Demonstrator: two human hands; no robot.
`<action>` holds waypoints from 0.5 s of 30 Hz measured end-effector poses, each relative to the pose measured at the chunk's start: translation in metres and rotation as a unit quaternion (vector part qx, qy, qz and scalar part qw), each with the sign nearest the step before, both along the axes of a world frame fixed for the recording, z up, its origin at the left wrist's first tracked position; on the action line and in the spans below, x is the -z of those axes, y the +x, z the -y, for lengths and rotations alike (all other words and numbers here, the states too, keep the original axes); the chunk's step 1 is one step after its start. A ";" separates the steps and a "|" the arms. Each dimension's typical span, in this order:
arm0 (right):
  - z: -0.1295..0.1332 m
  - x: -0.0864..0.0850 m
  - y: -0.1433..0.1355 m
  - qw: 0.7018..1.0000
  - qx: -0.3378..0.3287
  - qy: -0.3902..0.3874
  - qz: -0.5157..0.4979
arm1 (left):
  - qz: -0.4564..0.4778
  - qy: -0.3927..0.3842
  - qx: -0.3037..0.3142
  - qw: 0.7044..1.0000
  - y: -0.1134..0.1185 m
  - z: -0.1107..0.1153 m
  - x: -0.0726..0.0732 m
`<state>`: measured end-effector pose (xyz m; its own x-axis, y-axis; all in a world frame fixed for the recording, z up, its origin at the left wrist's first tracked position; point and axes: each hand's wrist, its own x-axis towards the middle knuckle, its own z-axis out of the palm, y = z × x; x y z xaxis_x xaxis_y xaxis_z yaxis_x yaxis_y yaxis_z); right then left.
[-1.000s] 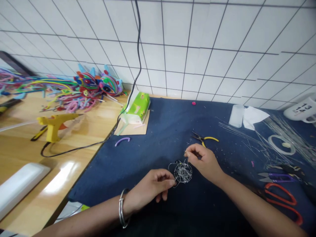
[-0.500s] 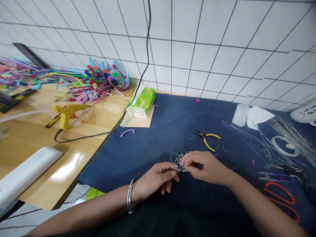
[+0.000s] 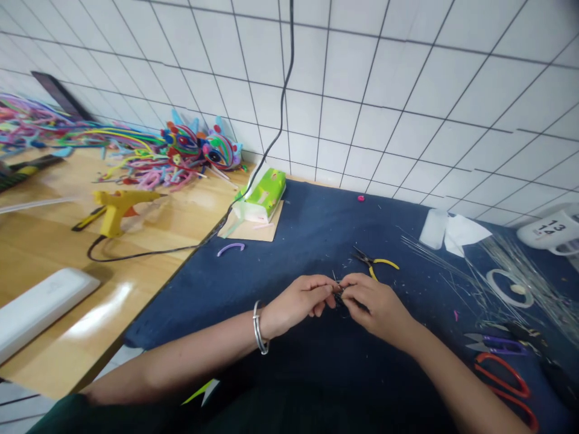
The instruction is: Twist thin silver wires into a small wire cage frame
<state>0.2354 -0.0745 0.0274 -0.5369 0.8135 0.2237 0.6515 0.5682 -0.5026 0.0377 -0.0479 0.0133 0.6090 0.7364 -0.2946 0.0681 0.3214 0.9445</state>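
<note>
My left hand (image 3: 312, 295), with silver bangles at the wrist, is closed in a pinch on a small tangle of thin metal wire (image 3: 339, 294). Right against it, my right hand (image 3: 371, 301) grips the other side of the same wire with bent fingers. Most of the wire is hidden behind the fingers; only a few ends stick out above and below. Just beyond the right hand lie yellow-handled pliers (image 3: 373, 263), their jaws pointing up and left on the dark blue cloth (image 3: 271, 289).
On the right are straight wires (image 3: 465, 277), a tape ring (image 3: 509, 288), purple snips (image 3: 502, 344), red-handled scissors (image 3: 504, 374) and a white mug (image 3: 549, 229). Leftward lie a tissue pack (image 3: 266, 193), a yellow glue gun (image 3: 113, 211) with its cord, and colourful pipe cleaners (image 3: 149, 160).
My left hand has come up and right, closing in on the right hand. The wire tangle, plainly visible before, is now mostly covered by fingers. The view has shifted slightly.
</note>
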 end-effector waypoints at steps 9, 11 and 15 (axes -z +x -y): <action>-0.003 0.008 0.000 0.995 0.048 0.019 -0.080 | 0.026 -0.027 -0.098 0.994 -0.003 0.020 0.007; -0.003 0.007 -0.001 0.995 0.052 0.005 -0.087 | 0.026 -0.071 -0.095 0.993 -0.003 0.029 0.011; -0.002 0.006 -0.002 0.992 0.063 -0.037 -0.099 | 0.056 -0.167 -0.073 0.982 0.004 0.042 0.018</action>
